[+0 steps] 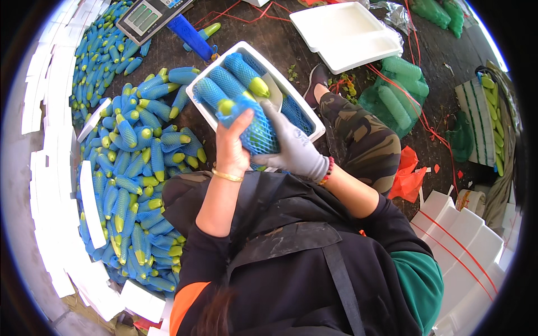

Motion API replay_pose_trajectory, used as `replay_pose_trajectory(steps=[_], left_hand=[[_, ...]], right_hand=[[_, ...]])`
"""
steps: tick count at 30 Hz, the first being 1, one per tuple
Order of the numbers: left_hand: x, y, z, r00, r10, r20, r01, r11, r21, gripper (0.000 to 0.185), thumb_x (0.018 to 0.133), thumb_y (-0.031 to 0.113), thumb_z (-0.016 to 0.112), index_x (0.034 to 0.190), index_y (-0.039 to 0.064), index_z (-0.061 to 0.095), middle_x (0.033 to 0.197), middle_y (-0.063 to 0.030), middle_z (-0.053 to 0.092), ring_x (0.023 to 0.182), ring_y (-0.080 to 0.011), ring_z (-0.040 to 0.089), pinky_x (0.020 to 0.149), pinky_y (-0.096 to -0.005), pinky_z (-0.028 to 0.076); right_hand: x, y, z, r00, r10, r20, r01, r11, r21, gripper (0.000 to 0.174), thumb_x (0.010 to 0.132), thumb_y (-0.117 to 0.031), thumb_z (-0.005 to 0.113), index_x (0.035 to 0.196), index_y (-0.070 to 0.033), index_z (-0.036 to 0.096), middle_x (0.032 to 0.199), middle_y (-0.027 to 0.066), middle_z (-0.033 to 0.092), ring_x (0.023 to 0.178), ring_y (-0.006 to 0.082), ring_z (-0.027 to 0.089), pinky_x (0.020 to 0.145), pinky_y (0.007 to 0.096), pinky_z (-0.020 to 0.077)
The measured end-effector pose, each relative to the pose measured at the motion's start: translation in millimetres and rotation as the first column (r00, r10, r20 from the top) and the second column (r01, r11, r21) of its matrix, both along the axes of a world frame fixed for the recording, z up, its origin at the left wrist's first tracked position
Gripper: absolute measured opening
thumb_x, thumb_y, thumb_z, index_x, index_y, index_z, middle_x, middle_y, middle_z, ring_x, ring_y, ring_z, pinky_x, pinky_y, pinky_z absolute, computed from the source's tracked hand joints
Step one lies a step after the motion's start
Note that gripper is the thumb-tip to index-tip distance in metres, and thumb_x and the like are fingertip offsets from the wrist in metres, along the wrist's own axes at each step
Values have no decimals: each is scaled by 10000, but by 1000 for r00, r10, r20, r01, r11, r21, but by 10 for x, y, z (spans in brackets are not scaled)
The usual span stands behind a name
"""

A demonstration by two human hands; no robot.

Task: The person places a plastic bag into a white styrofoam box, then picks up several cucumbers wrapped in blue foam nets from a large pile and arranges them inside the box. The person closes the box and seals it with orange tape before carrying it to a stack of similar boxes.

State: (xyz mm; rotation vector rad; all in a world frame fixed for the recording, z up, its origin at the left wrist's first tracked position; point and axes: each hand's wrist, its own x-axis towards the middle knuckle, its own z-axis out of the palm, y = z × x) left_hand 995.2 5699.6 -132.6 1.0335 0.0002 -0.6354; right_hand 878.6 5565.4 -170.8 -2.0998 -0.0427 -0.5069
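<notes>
My bare left hand (234, 145), with a gold-coloured bangle at the wrist, grips a zucchini-like squash in a blue foam net sleeve (256, 128). On its other side my right hand (294, 145), in a grey work glove, also holds the sleeve, thumb beneath and fingers along the top. Both hands are over the near side of a white foam box (307, 84). Several netted squashes (227, 80) lie side by side in the box, light green ends towards me. A white sheet (272, 92) is tucked beside them, partly hidden by the glove.
Netted squashes (126, 176) form a large heap at my left. A digital scale (147, 19) and blue strip (191, 38) lie beyond. Upper right are a white foam lid (349, 35) and green mesh bag (397, 94). White foam boxes (458, 235) stand lower right; red twine (428, 126) crosses the floor.
</notes>
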Motion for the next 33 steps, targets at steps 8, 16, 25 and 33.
replay_pose_trajectory(steps=[8,16,25,33], left_hand=[[1704,366,38,835,267,481,-380,912,154,277,969,90,738,1220,120,625,1142,16,689,1036,-103,625,922,-288,450],[2874,1282,-1294,680,-43,732,-587,566,578,421,760,170,843,1103,10,659,971,-119,673,931,-257,659,852,-389,551],[3586,845,-2331,779,-312,543,-344,511,788,631,1056,555,507,833,-13,668,872,-286,701,871,-472,685,761,-557,499],[3613,910,-2523,755,-473,453,-151,548,823,708,1071,629,405,1109,49,809,1081,-271,755,1088,-448,704,958,-486,524]], right_hand=[[318,-272,-1051,722,-478,-500,296,867,-401,1022,889,-401,795,1648,18,253,1236,261,587,1098,434,651,933,504,555],[-117,-362,-949,896,-424,-131,280,769,-574,807,874,-308,795,1498,78,459,1443,293,527,1328,479,507,1133,559,421],[-857,-665,-1141,561,-312,-767,744,597,301,805,1060,-421,661,1610,61,325,1442,194,557,1221,281,598,1085,387,482],[33,-1027,-1055,631,433,-644,763,-199,615,657,1068,-583,428,1515,-115,542,1551,109,581,1425,382,513,1201,642,358]])
